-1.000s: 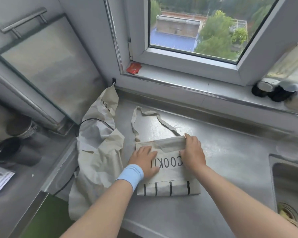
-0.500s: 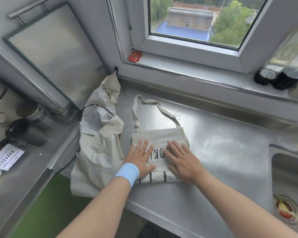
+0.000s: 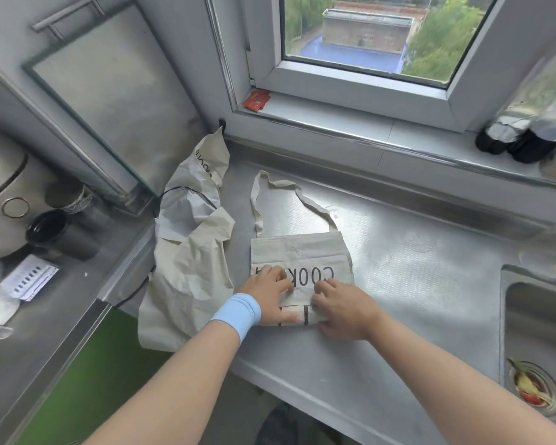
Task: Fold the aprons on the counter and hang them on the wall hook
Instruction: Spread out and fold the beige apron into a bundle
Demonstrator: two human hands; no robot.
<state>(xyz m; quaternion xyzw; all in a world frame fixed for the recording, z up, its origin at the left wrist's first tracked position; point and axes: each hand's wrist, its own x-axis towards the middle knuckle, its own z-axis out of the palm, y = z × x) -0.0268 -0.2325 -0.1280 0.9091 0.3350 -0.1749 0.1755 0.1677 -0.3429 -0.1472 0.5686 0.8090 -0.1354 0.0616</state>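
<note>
Lower centre of the frame: left hand [image 3: 267, 292], blue wristband [image 3: 236, 311] at the wrist, and right hand [image 3: 344, 308], side by side on the near end of the folded apron [image 3: 299, 252]. Fingers of both bent and curled into the cloth, seemingly pinching the near striped edge rather than lying flat. Apron flat on the steel table [image 3: 414, 277], lettering upside down, neck loop [image 3: 264, 194] trailing toward the window.

Probably one more fold in hand. Best to lift the near edge evenly with both hands, carry it over square to the far edge, keep the side edges in line, then press the crease flat. Better to leave the neck loop free outside the fold, ready for hanging.

Just beside, to the left, spilling over the table's edge: the second apron [image 3: 190, 261], crumpled and not yet folded.

Lower right: sink [image 3: 546, 322], food scraps caught in the drain strainer [image 3: 535, 388].

Left middle: black cup [image 3: 45, 228], contents not visible.

Upper right, on the window sill: dark bottles [image 3: 520, 139], blurred, contents impossible to tell.
</note>
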